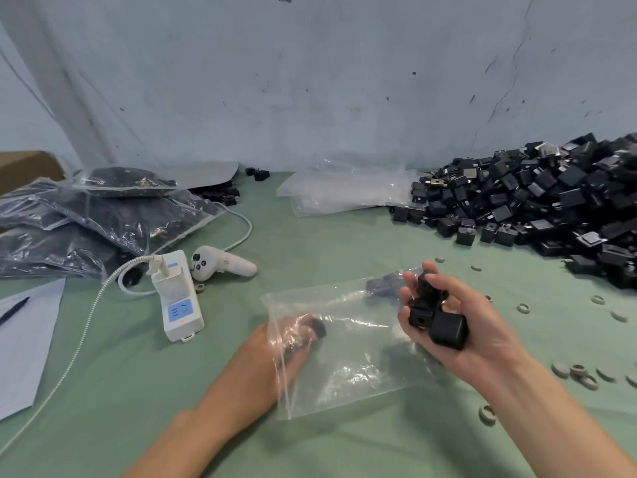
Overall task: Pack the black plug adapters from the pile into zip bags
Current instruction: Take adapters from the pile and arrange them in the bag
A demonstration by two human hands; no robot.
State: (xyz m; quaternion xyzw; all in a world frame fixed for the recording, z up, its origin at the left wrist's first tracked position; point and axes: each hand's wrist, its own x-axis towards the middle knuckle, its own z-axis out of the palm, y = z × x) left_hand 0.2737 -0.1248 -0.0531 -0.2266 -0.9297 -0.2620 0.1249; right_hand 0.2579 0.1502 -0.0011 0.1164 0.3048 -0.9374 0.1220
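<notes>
Our left hand (275, 350) reaches into the clear zip bag (351, 367), gripping one black adapter (317, 327); our right hand (462, 329), just beside it, holds several plug adapters (437, 319); the pile (537, 198) lies beyond the right hand

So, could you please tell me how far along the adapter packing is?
Done: several filled zip bags lie stacked on the left. In hand: the left hand is inside an open zip bag holding one adapter, and the right hand holds a few more adapters. Left: a large pile of adapters and a stack of empty bags.
</notes>
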